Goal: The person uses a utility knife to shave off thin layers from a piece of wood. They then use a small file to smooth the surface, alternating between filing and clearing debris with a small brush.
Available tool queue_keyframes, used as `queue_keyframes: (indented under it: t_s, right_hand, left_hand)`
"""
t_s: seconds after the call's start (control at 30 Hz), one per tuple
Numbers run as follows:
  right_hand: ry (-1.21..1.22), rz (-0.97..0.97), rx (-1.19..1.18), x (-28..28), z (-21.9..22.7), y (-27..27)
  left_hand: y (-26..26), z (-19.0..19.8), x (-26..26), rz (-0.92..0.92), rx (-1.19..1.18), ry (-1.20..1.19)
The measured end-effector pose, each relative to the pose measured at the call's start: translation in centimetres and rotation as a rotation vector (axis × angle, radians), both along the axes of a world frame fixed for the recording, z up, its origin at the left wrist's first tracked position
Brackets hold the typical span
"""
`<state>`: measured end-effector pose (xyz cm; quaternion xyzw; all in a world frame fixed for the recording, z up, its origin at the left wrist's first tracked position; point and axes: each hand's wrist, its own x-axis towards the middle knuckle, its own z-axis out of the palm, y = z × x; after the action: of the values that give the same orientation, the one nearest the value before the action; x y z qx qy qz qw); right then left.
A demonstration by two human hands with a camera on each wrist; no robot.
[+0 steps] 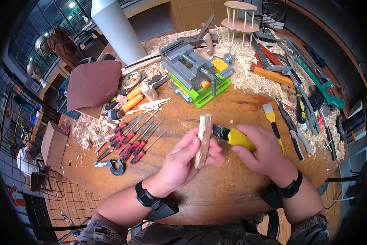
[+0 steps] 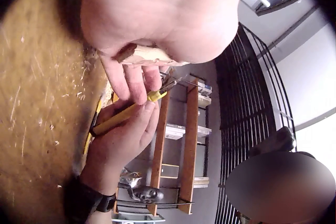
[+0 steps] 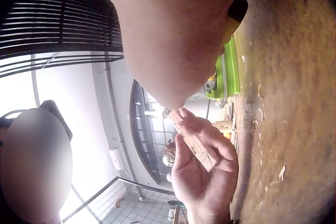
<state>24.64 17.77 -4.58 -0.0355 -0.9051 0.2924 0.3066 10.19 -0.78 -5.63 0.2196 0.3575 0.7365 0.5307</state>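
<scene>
A short, roughly cut strip of wood (image 1: pixel 203 141) stands nearly upright in my left hand (image 1: pixel 181 159), gripped between thumb and fingers. The right wrist view shows the same wood strip (image 3: pixel 197 145) lying across the left palm. My right hand (image 1: pixel 265 153) holds a yellow utility knife (image 1: pixel 240 140), fingers wrapped round its handle. The knife's dark front end points left at the wood, close beside its upper half. In the left wrist view the yellow knife (image 2: pixel 123 117) sits in the right fist, just below the left fingertips.
Several red-and-black handled files (image 1: pixel 130 143) and a micrometer (image 1: pixel 115 166) lie left on the wooden table (image 1: pixel 216 196). A grey and green vise (image 1: pixel 195 71) stands behind the hands amid shavings. At right are a yellow-handled scraper (image 1: pixel 273 122), pliers (image 1: pixel 294 136) and a green saw (image 1: pixel 328 94).
</scene>
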Motion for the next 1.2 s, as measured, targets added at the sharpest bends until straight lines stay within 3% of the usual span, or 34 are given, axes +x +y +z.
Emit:
queue_keyframes:
  t_s: [0.23, 0.3, 0.33, 0.4, 0.63, 0.7, 0.93, 1.2]
  right_hand:
    - [-0.101, 0.107, 0.069, -0.1, 0.2, -0.3]
    - [-0.109, 0.109, 0.07, 0.0, 0.3, -0.3]
    - [-0.161, 0.119, 0.09, 0.1, 0.4, -0.2]
    - [-0.211, 0.13, 0.111, 0.1, 0.5, -0.3]
    - [-0.144, 0.132, 0.187, 0.1, 0.9, -0.8]
    - [-0.119, 0.129, 0.2, 0.1, 1.1, -1.0]
    - [-0.054, 0.086, 0.306, 0.2, 1.4, -1.2]
    - [-0.048, 0.054, 0.295, 0.1, 1.6, -1.6]
  left_hand:
    - [-0.5, 0.4, 0.0, -0.154, 0.01, -0.058]
    - [-0.7, 0.4, 0.0, -0.194, -0.065, 0.172]
    - [-0.6, 0.4, 0.3, -0.195, -0.066, 0.17]
    - [-0.2, 0.4, 1.1, -0.061, -0.13, 0.409]
    - [-0.2, 0.1, 1.3, 0.011, -0.162, 0.571]
    - [-0.3, -0.1, 1.2, 0.072, -0.126, 0.726]
    - [-0.2, -0.4, 1.3, 0.138, -0.167, 0.782]
    - [-0.2, -0.9, 1.3, 0.167, -0.189, 0.645]
